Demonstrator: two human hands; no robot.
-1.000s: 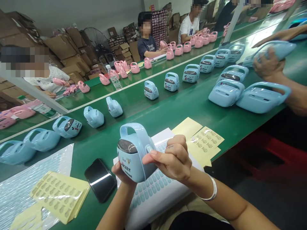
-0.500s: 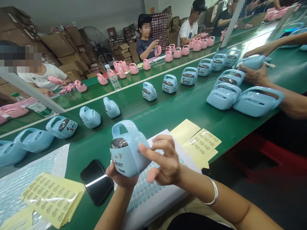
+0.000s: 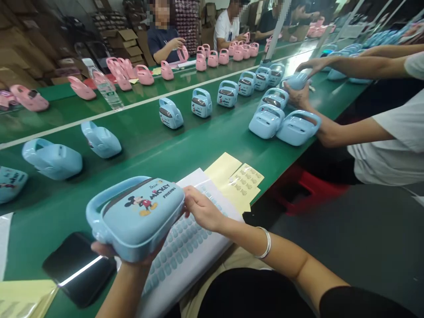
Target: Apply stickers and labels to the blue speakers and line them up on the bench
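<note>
A light blue handled case (image 3: 139, 216) with a cartoon mouse and lettering on its face is held up over the bench, tilted, its handle toward the upper left. My left hand (image 3: 132, 256) supports it from below, mostly hidden behind it. At the case's right end, my right hand (image 3: 200, 207) has its fingers closed together against the edge; the fingertips are partly hidden. Beneath lies a white sheet of pale blue oval stickers (image 3: 182, 240). Yellow sticker sheets (image 3: 245, 181) lie just beyond it.
A black phone (image 3: 77, 269) lies at the lower left beside more yellow sheets (image 3: 26, 296). Blue cases (image 3: 201, 104) line the green bench (image 3: 159, 154). A water bottle (image 3: 104, 86) stands farther back. A co-worker's hands (image 3: 301, 88) hold another blue case at right; people sit opposite.
The blue case has turned so its printed face points up, and it has moved left. My right hand has gone from spread fingers at its side to its right end. The view has shifted right.
</note>
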